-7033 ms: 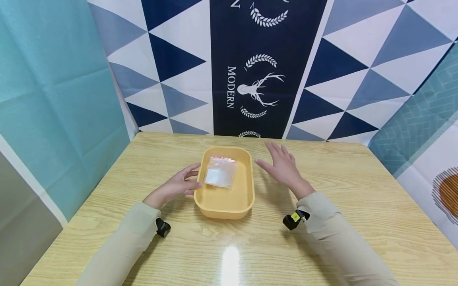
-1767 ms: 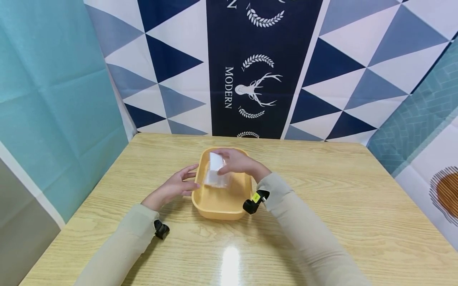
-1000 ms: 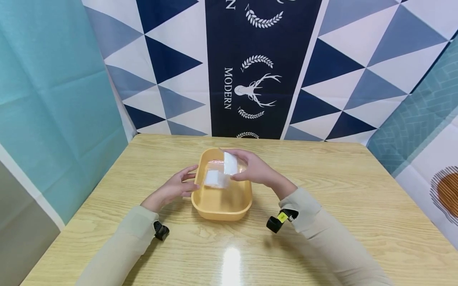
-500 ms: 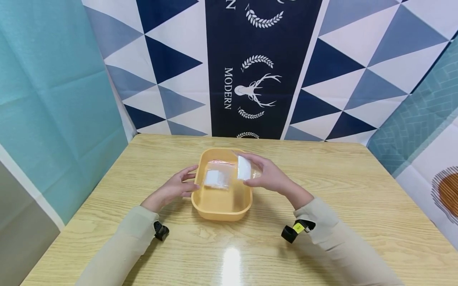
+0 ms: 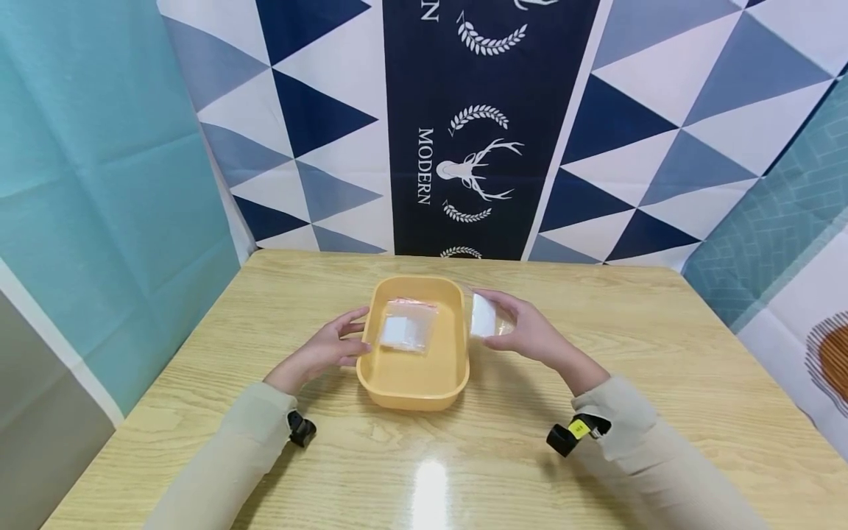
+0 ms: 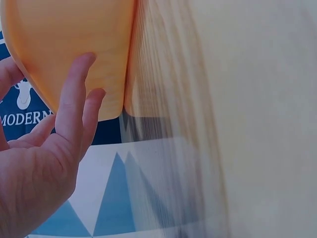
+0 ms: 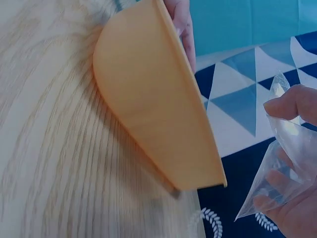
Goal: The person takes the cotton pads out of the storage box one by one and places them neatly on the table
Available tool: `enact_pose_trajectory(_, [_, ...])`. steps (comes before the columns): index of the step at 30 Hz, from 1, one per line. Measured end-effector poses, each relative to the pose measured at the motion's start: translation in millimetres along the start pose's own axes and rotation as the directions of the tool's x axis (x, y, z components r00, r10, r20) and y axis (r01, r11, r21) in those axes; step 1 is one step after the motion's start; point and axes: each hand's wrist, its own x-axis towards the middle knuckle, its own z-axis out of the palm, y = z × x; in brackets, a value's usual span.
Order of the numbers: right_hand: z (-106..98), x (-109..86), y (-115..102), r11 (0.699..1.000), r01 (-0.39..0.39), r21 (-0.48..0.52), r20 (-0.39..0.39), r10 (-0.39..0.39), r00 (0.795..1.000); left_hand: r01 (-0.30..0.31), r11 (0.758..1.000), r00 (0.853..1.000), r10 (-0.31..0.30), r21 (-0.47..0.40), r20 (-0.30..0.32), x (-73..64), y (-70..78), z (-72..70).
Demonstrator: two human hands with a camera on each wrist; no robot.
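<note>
My right hand pinches a clear zip bag with a flat white piece in it, in the air just past the right rim of a yellow plastic tub. In the right wrist view the thumb and fingers press into the crinkled plastic bag. Another zip bag, with a pinkish-red top strip and a white piece at its lower left, lies flat inside the tub. My left hand rests at the tub's left wall, its fingers extended against the outside in the left wrist view.
A light wood table carries the tub near its middle. Behind it hangs a cloth with triangles and a deer print. Teal cloth covers the left side. Black wrist cameras sit at both sleeves.
My right hand has reached into the tub, picked up a zip bag from it and carried it rightward past the rim. My left hand stays at the tub's left side.
</note>
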Motion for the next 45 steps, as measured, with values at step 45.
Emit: enact_pose_trajectory(45, [-23, 25.0, 86, 0.961, -0.127, -0.246, 0.081, 0.151, 0.985, -0.008, 1.000, 1.000, 0.008, -0.020, 0.012, -0.5, 0.4, -1.5])
